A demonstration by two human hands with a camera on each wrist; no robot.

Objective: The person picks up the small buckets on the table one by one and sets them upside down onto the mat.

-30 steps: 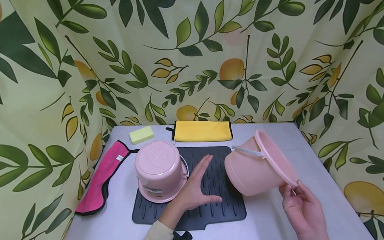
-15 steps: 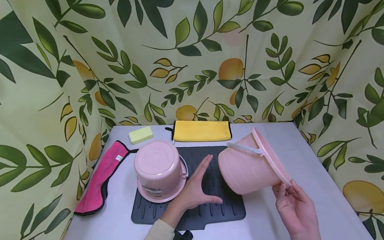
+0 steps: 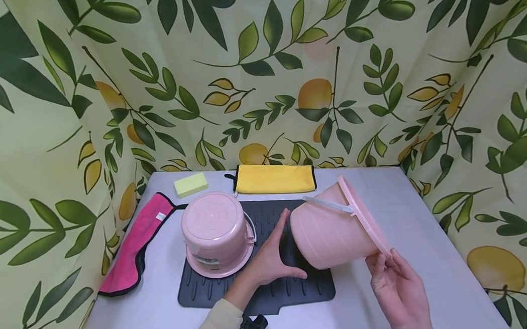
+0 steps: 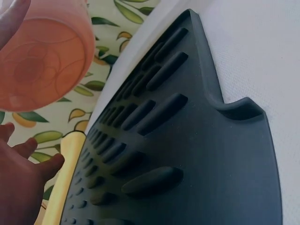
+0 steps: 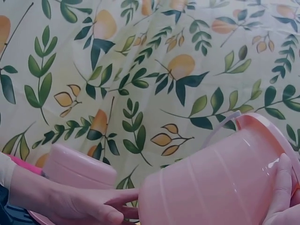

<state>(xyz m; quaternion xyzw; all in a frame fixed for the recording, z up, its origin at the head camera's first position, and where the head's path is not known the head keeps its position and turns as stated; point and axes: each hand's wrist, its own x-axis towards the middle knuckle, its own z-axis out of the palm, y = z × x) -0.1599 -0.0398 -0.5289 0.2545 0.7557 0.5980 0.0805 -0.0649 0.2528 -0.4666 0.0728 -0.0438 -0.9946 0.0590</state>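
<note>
A pink bucket (image 3: 333, 228) is held tilted on its side over the right part of the dark mat (image 3: 289, 291), its rim to the right and its base toward the left hand. My right hand (image 3: 400, 289) pinches the lower rim; in the right wrist view its fingers lie against the bucket (image 5: 206, 183). With fingers straight and thumb spread, my left hand (image 3: 271, 262) is beside the base; whether it touches is unclear. The left wrist view shows the bucket's base (image 4: 42, 61) near the left fingers. Another pink bucket (image 3: 214, 228) stands upside down on the mat.
A pink cloth (image 3: 134, 248) with black edging lies at the left of the white table (image 3: 432, 255). A pale yellow sponge (image 3: 191, 184) and a folded yellow cloth (image 3: 275, 178) lie along the back edge. Patterned fabric hangs behind and at both sides.
My right hand has moved the tilted bucket leftward, closer to my left hand. My left hand has stayed nearly still, fingers spread. The view has shifted slightly.
</note>
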